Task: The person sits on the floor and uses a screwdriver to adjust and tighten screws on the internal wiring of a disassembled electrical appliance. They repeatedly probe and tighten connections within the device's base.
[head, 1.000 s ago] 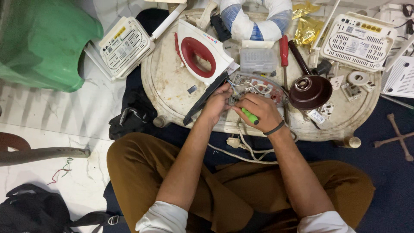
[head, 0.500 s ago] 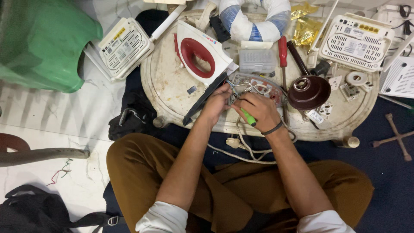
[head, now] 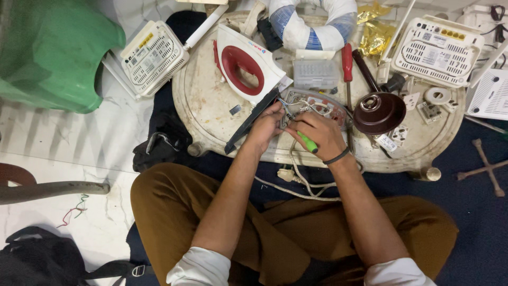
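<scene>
Iron shell [head: 244, 66] left of soleplate [head: 317, 106]

Gold foil wrappers [head: 377, 33], crumpled, lie at table top edge, right of ctr, next to red-handled screwdriver. White router [head: 152, 56] at upper left carries a rectangular label w/ yellow strip. Second white router [head: 436, 50] at upper right: small dark square label, yellow port row.

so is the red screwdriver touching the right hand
Apart: the head view shows the red screwdriver lying on the table above the right hand, with bare tabletop between them.
</scene>
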